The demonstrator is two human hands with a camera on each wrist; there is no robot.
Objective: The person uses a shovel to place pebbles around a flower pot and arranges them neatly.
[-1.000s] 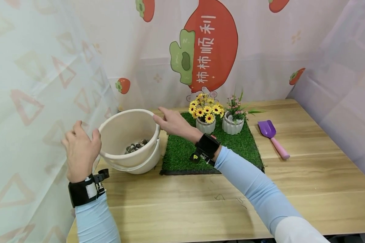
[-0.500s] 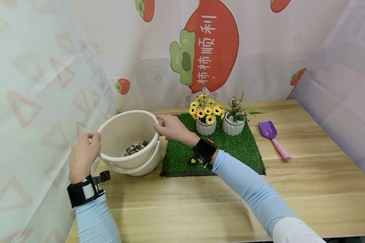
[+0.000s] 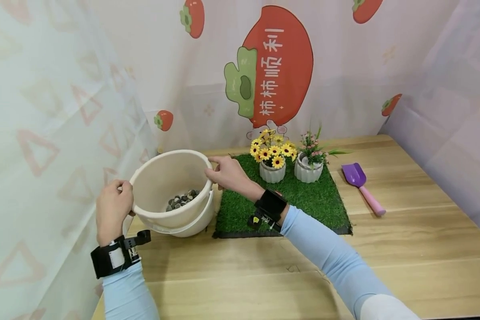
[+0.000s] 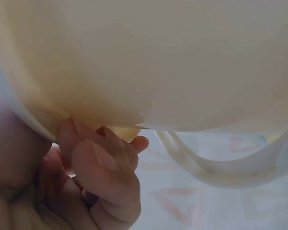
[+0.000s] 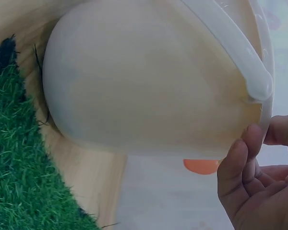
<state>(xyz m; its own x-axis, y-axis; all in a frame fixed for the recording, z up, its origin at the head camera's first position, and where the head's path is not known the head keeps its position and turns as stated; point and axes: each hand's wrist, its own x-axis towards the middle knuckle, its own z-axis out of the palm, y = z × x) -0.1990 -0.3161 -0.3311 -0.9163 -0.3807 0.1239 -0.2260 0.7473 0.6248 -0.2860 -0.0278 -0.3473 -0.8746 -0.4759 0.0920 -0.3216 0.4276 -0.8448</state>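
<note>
- Plainly, the bucket is cream-white and round, smooth-walled, with a thick rim; its mouth faces up toward me, and its white handle hangs down against the outside.
- Grey and dark pebbles lie loose in the bottom of it.
- It is at the left of the worktop, just beside the grass mat.
- My left grip is narrow, fingers curled at the left side of the rim.
- My right grip pinches the opposite side of the rim, thumb and fingertips on either side of the wall.
- On the mat, near its far edge, two white fluted pots stand upright side by side: the yellow-flower pot and the pink-flower pot.
- Right of the mat lies a shovel, purple blade away from me, pink shaft toward me.
- A printed cloth hangs behind the worktop.
- My right forearm, in a light blue sleeve, crosses over the mat and hides part of it.
</note>
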